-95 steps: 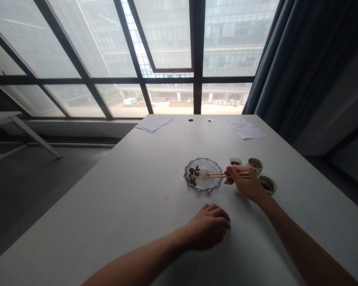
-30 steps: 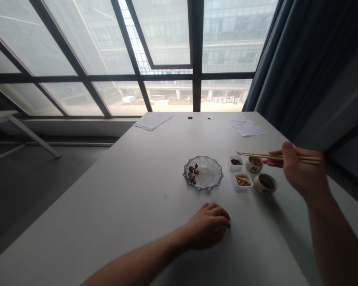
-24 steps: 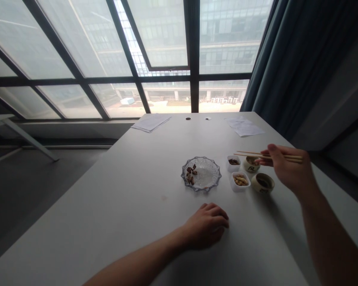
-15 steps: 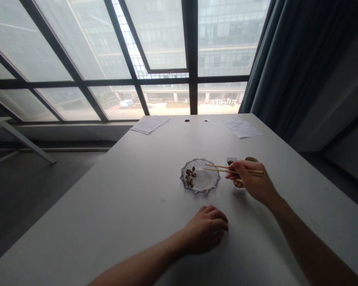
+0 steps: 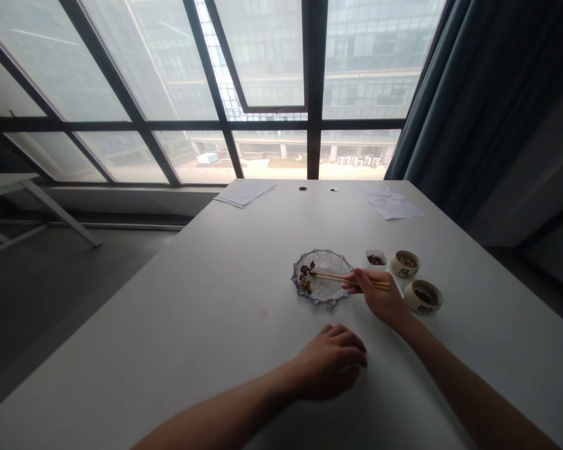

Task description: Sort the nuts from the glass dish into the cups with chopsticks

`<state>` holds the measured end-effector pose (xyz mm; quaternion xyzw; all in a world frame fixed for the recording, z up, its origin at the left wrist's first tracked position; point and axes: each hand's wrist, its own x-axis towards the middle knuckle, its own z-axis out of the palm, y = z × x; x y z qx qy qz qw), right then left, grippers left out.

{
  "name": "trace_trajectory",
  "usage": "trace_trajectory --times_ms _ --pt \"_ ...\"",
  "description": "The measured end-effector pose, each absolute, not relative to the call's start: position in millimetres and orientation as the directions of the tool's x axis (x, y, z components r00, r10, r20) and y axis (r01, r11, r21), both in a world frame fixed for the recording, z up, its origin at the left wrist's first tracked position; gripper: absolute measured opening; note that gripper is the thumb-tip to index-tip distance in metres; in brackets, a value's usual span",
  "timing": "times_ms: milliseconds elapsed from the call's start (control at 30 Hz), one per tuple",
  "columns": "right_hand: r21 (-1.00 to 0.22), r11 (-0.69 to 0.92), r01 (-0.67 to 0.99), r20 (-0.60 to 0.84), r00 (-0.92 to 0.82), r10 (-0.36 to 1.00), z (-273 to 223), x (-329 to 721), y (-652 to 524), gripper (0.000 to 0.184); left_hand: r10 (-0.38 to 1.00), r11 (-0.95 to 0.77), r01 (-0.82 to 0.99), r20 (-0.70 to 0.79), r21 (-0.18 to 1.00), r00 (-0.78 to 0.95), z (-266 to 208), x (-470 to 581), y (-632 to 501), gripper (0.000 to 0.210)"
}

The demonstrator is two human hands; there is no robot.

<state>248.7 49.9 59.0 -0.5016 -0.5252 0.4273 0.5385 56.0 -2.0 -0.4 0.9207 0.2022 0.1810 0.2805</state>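
My right hand [image 5: 376, 296] is closed round a pair of wooden chopsticks [image 5: 329, 276]. Their tips are close together at a cluster of small brown dried pieces [image 5: 306, 285] on the left side of a scalloped clear glass plate [image 5: 328, 295]. Whether a piece is pinched between the tips is too small to tell. Nearer to me, my left hand [image 5: 334, 362] rests on the table with its fingers loosely curled in; no object shows in it. The plate stands beyond this hand, apart from it.
Right of the plate stand a small white container [image 5: 376, 267] with dark pieces and two cream bowls [image 5: 406, 272] with dark marks, both with contents. Paper sheets [image 5: 244, 194] lie at the far left of the white table [image 5: 206, 300], another sheet [image 5: 391, 204] at the far right.
My right hand has moved left with the chopsticks, from over the containers to the plate, bringing their tips to the brown pieces. The bowls now show. My left hand stays resting on the table.
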Motion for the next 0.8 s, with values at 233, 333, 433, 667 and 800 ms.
trace_trajectory --times_ms 233,333,433,667,800 --pt "-0.983 0.169 0.069 0.179 0.185 0.966 81 256 47 0.061 0.472 -0.765 0.286 0.201 0.577 0.858 1 56 -2 0.018" --pt "-0.969 0.217 0.12 0.244 0.301 0.922 107 278 41 0.06 0.474 -0.763 0.286 0.201 0.58 0.857 0 56 -2 0.017" --pt "-0.937 0.247 0.247 0.337 0.454 0.825 133 309 34 0.055 0.475 -0.758 0.282 0.203 0.588 0.856 1 56 -2 0.018" --pt "-0.925 0.186 0.331 0.333 0.474 0.815 143 354 32 0.054 0.481 -0.755 0.29 0.196 0.589 0.855 4 56 -3 0.018" --pt "-0.914 0.247 0.323 0.379 0.457 0.805 141 343 32 0.051 0.483 -0.754 0.278 0.216 0.596 0.848 2 56 -2 0.019"
